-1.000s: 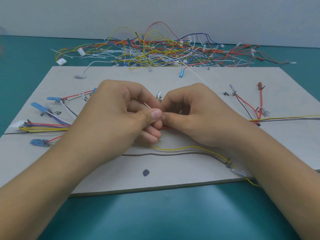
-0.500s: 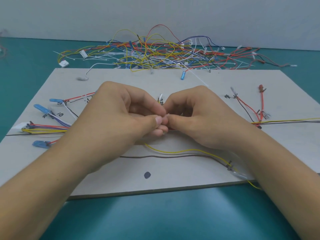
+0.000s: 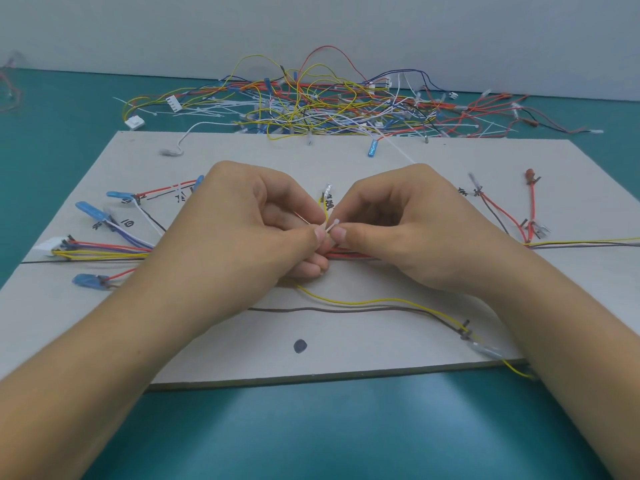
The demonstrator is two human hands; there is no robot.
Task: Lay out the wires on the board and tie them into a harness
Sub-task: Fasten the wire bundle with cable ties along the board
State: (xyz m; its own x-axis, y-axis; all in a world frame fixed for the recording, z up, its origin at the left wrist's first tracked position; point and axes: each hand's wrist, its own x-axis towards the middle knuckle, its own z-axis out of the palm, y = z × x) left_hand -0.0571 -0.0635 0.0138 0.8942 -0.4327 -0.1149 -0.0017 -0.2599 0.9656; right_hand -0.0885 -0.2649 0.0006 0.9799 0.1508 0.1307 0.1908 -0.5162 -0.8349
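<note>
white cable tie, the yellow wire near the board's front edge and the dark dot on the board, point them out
white cable tie (image 3: pixel 329 228): head view, on the short exposed strap
yellow wire (image 3: pixel 363 301): head view, on its slack middle curve
dark dot (image 3: pixel 300 346): head view, on the dot's centre

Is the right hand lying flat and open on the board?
No, the right hand is curled, pinching a white cable tie together with the left hand above the board.

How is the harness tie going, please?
Left hand and right hand pinching white cable tie. Tie over red wire bundle on board. Loose wire pile behind, clear of hands.
</note>
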